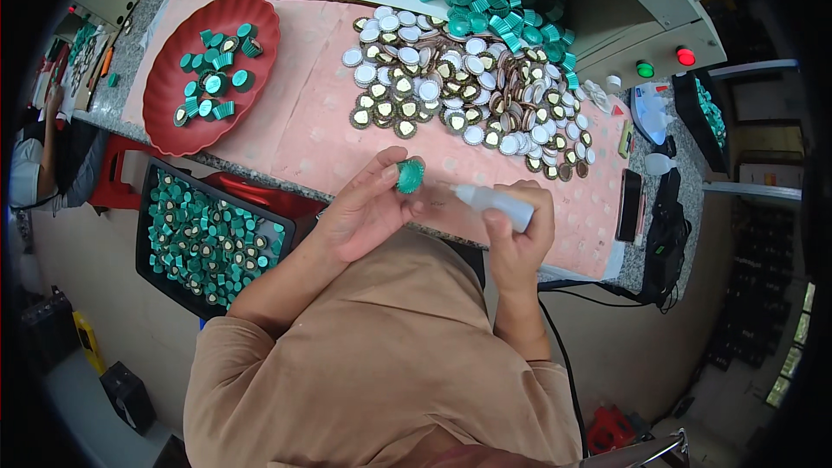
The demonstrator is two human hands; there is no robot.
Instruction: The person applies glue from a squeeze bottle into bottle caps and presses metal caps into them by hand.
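My left hand [364, 208] pinches a small green ribbed cap [409, 176] between thumb and fingers, just above the table's near edge. My right hand [520, 230] grips a small white squeeze bottle [494, 200] lying sideways, its nozzle pointing left toward the green cap, a short gap away. Beyond my hands a heap of round white and gold-rimmed discs [459, 87] covers the pink cloth [303, 113]. A pile of loose green caps [494, 0] lies behind the discs.
A red oval tray [173, 121] at the left holds several green caps. A black crate [212, 243] below the table edge is full of green caps. A dark phone [629, 204] lies at the right. A machine with green and red lights [663, 62] stands behind. Another person sits far left.
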